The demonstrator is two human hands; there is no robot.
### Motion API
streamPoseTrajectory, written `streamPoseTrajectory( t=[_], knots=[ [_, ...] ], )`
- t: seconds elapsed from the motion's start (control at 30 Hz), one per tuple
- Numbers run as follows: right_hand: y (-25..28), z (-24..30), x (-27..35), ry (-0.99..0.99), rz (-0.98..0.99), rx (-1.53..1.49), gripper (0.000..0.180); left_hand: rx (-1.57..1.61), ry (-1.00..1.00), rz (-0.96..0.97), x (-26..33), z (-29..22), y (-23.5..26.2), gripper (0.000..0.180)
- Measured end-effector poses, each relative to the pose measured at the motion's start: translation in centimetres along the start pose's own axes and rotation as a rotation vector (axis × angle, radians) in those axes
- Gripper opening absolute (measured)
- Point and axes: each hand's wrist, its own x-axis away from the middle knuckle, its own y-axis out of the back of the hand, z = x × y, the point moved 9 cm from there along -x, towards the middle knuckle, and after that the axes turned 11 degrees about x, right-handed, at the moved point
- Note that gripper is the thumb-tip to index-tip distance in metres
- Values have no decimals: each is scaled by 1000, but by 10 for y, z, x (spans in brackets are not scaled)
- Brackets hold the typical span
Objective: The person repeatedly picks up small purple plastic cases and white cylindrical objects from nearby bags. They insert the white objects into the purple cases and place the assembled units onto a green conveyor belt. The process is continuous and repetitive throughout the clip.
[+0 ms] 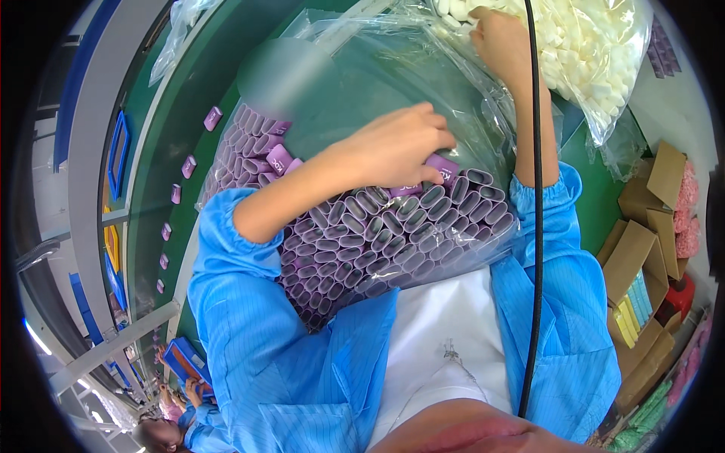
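Note:
My left hand (404, 147) reaches over a clear bag of purple oval sleeves (355, 234), most standing on end with their hollow openings showing. Its thumb and fingers close around one purple sleeve (443, 167) at the top of the pile. Farther off to the right, my right hand (500, 41) reaches to the edge of a heap of small white pieces (581, 49) in another clear bag. The fingers there are parted and curved beside the white pieces, with no held piece visible.
On the left, a green conveyor belt (198, 151) carries a spaced row of purple pieces. A black cable (537, 226) hangs in front of me. Cardboard boxes (630, 264) stand at right. Another person (198, 426) sits at the lower left near a blue bin (185, 361).

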Motion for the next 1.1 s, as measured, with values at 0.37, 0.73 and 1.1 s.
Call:
streamPoseTrajectory(
  t=[0.37,0.73,1.1],
  knots=[
    [34,27,0,-143,-119,-937,13,539,300,-610,25,79,71,25],
    [30,54,6,-63,-150,-776,10,255,312,-858,47,90,105,27],
    [-24,79,-5,235,-39,-119,12,310,406,-861,55,129,104,25]
  ],
)
